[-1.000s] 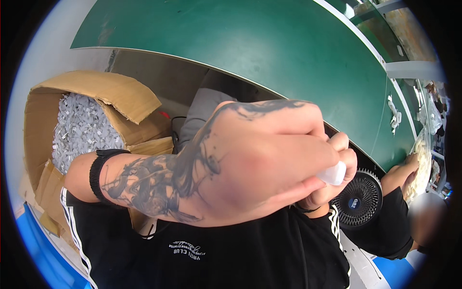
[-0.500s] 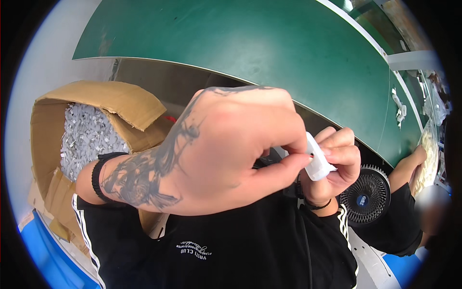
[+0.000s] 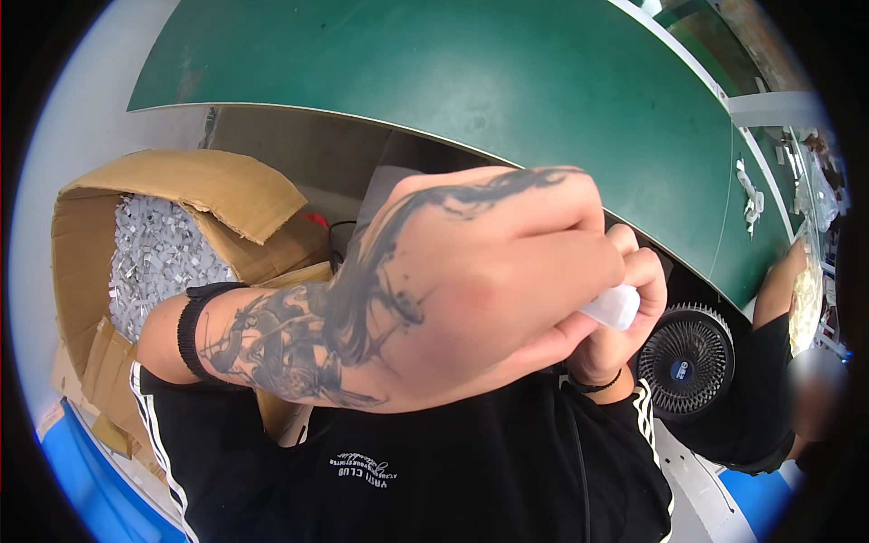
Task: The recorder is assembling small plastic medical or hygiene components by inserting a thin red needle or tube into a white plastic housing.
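Observation:
My left hand (image 3: 489, 281), tattooed and wearing a dark wristband (image 3: 188, 337), reaches across my chest with its fingers curled closed. Its fingertips meet a small white plastic piece (image 3: 616, 309) with a rounded end. On the far side, my right hand (image 3: 644, 276) pinches the same piece, with a dark band at its wrist. Both hands are in front of my black shirt, off the near edge of the green table (image 3: 434, 72). Most of the piece is hidden behind my left fingers.
A cardboard box (image 3: 226, 181) at the left holds many small white-grey pieces (image 3: 158, 262). A round black fan (image 3: 685, 362) stands at right. Beyond it, another person's arm (image 3: 780, 281) reaches toward a clear bag of pale pieces (image 3: 806, 312). White scraps (image 3: 751, 199) lie on the table's right.
My left hand has moved right and rolled over the white plastic piece, so less of it shows. My right hand has shifted slightly left. The other person's arm has moved up a little.

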A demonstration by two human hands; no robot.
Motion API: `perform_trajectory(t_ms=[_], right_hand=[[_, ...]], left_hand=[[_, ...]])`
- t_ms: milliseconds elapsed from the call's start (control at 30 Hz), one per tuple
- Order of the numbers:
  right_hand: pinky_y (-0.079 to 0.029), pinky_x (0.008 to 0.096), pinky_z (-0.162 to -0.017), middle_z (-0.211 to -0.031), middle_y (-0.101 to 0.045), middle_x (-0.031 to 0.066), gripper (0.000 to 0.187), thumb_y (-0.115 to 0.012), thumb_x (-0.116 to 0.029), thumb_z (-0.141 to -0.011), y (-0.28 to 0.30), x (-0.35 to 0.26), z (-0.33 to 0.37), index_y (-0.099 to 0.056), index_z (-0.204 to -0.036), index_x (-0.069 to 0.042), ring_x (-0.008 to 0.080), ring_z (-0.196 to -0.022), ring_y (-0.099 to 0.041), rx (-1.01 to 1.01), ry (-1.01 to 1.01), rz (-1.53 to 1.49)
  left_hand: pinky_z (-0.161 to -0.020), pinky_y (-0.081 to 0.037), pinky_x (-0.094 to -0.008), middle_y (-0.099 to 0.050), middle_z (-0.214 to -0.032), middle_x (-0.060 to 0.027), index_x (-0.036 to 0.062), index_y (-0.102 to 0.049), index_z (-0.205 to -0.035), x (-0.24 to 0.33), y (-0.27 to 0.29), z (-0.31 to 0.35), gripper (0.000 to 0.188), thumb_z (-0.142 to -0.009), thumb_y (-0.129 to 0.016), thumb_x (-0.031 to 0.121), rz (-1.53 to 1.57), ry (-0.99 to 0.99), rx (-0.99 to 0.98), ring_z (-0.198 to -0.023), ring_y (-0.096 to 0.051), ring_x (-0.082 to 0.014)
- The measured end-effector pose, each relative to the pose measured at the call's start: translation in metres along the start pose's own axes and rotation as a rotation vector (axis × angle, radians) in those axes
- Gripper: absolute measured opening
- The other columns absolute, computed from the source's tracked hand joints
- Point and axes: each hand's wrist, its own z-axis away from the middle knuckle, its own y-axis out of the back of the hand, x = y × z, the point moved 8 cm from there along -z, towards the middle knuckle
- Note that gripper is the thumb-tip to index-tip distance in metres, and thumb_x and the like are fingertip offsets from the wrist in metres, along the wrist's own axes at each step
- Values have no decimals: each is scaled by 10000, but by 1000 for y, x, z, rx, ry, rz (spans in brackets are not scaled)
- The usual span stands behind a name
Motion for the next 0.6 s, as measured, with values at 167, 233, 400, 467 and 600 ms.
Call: perform_trajectory(t_ms=[167,233,400,467,600], right_hand=[[-432,249,-605,-848,-537,92,141,-642,-5,-826,-4,4,-1,-528,-908,-10,128,-653,-526,-49,28,48],[-421,242,-604,-879,-529,98,180,-632,-61,-849,-10,11,-4,-480,-939,-25,134,-648,-518,-50,7,-28],[-432,250,-512,-1030,-531,149,346,-555,-252,-908,51,-6,-16,-419,-1097,5,149,-646,-539,219,-188,44],[-446,266,-763,-1228,-527,152,372,-479,-178,-956,121,-11,-37,-436,-1267,22,178,-1007,-560,322,-295,166],[-448,269,-805,-1246,-520,150,431,-445,-180,-985,227,38,-115,-364,-1348,37,182,-1024,-544,34,-688,-38]], left_hand=[[-547,-462,-261,-596,-801,-41,48,-692,-860,-4,2,1,269,-610,-780,2,19,85,-18,-643,-589,-165],[-567,-486,-297,-560,-798,-28,75,-645,-852,-8,7,4,242,-634,-748,46,36,121,11,-669,-594,-189],[-668,-505,-240,-674,-942,-107,-9,-676,-975,-7,123,28,181,-795,-671,15,63,280,58,-787,-642,-159],[-706,-515,-228,-687,-946,-86,-3,-673,-964,5,211,94,146,-873,-634,105,-374,392,259,-811,-640,-134],[-663,-514,-289,-690,-842,-68,52,-702,-914,-81,288,276,187,-808,-707,206,-746,1061,120,-746,-634,-133]])
